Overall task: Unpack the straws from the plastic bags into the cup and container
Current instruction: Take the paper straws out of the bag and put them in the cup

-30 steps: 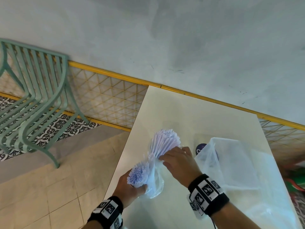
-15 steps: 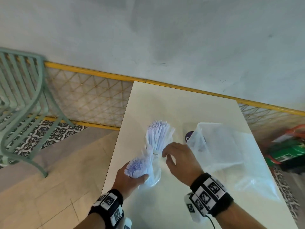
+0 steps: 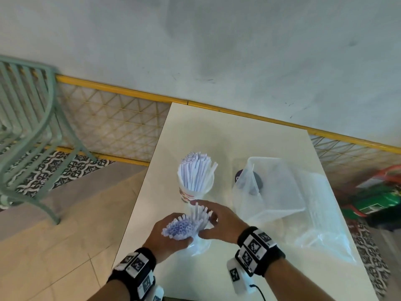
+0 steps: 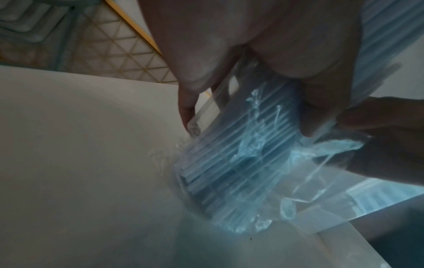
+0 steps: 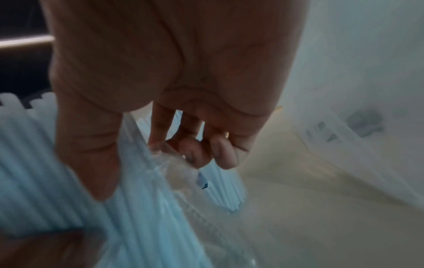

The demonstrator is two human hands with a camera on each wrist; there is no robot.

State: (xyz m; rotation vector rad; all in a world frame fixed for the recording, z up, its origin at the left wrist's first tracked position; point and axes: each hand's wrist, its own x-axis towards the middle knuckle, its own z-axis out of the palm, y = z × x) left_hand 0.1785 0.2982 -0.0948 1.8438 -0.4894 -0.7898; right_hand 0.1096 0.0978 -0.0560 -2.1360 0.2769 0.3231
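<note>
My left hand (image 3: 169,233) grips a bundle of pale blue straws (image 3: 181,225) still partly inside a clear plastic bag (image 3: 199,244), near the table's front left. In the left wrist view the fingers (image 4: 321,108) curl round the bagged straws (image 4: 229,163). My right hand (image 3: 217,222) pinches the bag's plastic (image 5: 169,159) beside the straws (image 5: 142,208). Behind the hands stands a paper cup (image 3: 195,190) full of white straws (image 3: 196,170). A clear plastic container (image 3: 280,205) sits to the right.
The white table (image 3: 227,131) ends against a grey wall with a yellow rail. A large clear bag (image 3: 325,224) lies over and beside the container, with a dark round object (image 3: 249,181) behind its plastic. A green metal chair (image 3: 28,127) stands on the floor at left.
The hands and the bagged bundle have drawn back toward me, away from the cup, which now stands free with its straws. My right hand has moved from the cup's straws onto the bag.
</note>
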